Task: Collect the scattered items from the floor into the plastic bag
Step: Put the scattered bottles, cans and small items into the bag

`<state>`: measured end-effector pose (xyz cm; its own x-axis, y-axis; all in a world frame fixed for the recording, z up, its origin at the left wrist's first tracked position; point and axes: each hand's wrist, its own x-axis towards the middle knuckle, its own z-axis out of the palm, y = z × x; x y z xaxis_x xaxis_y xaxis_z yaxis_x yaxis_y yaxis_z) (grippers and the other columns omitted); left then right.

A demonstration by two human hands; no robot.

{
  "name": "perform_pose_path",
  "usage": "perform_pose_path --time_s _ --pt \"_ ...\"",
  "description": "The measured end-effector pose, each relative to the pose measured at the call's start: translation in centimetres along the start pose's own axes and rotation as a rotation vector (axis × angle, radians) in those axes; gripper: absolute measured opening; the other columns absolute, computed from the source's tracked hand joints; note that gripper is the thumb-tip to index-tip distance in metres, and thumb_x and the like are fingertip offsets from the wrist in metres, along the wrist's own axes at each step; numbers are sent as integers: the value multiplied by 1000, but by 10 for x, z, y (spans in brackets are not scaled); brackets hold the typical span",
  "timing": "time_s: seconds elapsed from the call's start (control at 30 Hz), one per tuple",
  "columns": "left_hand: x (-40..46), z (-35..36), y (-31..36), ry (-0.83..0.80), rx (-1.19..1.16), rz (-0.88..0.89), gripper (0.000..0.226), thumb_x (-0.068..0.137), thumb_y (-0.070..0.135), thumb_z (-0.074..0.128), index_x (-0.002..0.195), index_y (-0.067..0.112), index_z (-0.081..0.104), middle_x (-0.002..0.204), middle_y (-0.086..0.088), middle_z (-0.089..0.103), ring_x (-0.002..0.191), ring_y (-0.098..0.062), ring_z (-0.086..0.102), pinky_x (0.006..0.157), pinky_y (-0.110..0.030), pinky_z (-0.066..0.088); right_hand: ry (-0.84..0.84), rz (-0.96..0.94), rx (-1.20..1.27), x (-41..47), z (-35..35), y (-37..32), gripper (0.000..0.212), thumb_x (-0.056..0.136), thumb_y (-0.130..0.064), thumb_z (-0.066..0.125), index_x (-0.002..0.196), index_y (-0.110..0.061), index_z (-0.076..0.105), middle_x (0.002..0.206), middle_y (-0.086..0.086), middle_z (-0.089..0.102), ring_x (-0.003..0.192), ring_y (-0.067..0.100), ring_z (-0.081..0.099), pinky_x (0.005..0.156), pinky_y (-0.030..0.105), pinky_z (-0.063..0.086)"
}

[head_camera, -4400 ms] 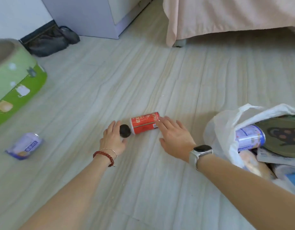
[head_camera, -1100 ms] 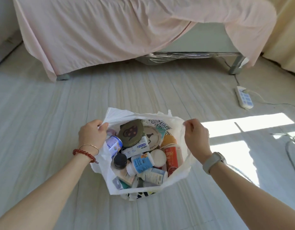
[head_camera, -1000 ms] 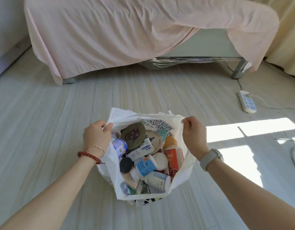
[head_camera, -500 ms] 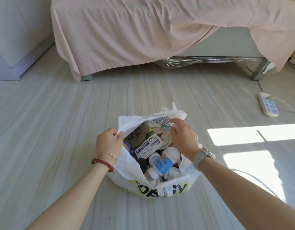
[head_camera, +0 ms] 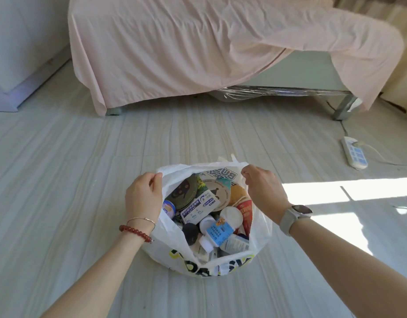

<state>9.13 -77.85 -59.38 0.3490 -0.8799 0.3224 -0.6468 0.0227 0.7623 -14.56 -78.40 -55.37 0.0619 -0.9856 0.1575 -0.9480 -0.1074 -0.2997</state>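
A white plastic bag [head_camera: 223, 267] with yellow and black lettering stands on the floor in front of me, its mouth held wide. My left hand [head_camera: 144, 198] pinches the left rim. On the right rim my right hand [head_camera: 262, 187] is closed the same way. Inside lie several items: a red can [head_camera: 247, 213] against the right wall, a black round lid [head_camera: 189, 232], a white bottle with a blue label [head_camera: 217, 231], a blue-and-white box [head_camera: 199, 207] and a dark green round tin [head_camera: 183, 191].
A bed with a pink sheet [head_camera: 198, 47] and metal legs stands beyond the bag. A white power strip [head_camera: 354, 156] with its cord lies on the floor at right, next to a bright sun patch [head_camera: 335, 191]. A white cabinet [head_camera: 19, 53] is at far left.
My right hand has pulled the right rim outward, so the bag's mouth is wider than half a second ago. The left hand keeps its hold on the left rim.
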Motion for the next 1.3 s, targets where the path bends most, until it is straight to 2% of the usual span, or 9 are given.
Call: perform_pose_path --time_s 0.13,0.23,0.4,0.57,0.73,0.9,0.97,1.17,1.3 --pt "21 -20 40 157 -100 146 21 89 11 53 80 -4 64 71 -14 64 64 -23 52 62 -25 35 220 -154 70 29 -23 -27 24 89 2 42 104 -2 60 87 14 66 72 33 60 64 41 51" --pt "32 -30 57 224 -124 215 20 88 10 55 75 -4 64 65 -9 59 61 -19 49 57 -14 28 358 -275 136 37 -25 -48 20 89 -1 45 98 -2 62 79 14 66 62 33 59 55 41 50" --pt "25 -29 37 163 -47 150 22 88 15 55 77 -1 65 69 -15 63 63 -19 48 58 -19 30 312 -235 144 18 3 -32 17 91 -10 50 97 -4 65 80 14 64 61 32 58 51 36 47" --pt "15 -25 22 146 107 2 23 88 23 55 84 3 65 92 -13 58 79 -27 52 62 -30 32 307 -158 97 6 15 -16 16 90 -11 54 96 -2 65 92 16 54 67 30 53 50 32 42" --pt "8 -19 8 45 195 -31 25 86 21 56 101 1 56 110 -19 54 99 -38 52 77 -45 43 198 -117 32 -11 35 0 26 90 -8 52 114 -2 60 100 16 60 90 35 54 74 47 50" --pt "-13 -8 -18 -239 333 90 42 91 17 47 131 9 42 135 -16 44 117 -38 46 91 -47 40 -73 -5 -30 -20 55 11 44 94 -8 41 137 -13 35 127 9 49 118 28 43 96 39 40" --pt "-23 -3 -24 -330 296 20 43 94 16 41 137 15 36 133 -14 45 116 -34 48 89 -42 41 -125 92 18 -27 62 19 46 93 -6 40 138 -13 33 133 11 41 122 29 38 98 39 39" --pt "-34 8 -29 -318 352 11 41 92 17 46 133 14 43 123 -18 48 108 -36 51 83 -45 43 -155 232 92 -46 75 46 44 93 -7 40 136 -11 37 139 13 37 130 29 32 104 42 35" --pt "-39 19 -29 -186 506 182 43 79 15 63 120 5 53 119 -22 54 104 -42 53 79 -52 45 -110 256 68 -57 81 61 41 93 -12 43 134 -10 41 138 12 42 131 28 32 110 43 29"
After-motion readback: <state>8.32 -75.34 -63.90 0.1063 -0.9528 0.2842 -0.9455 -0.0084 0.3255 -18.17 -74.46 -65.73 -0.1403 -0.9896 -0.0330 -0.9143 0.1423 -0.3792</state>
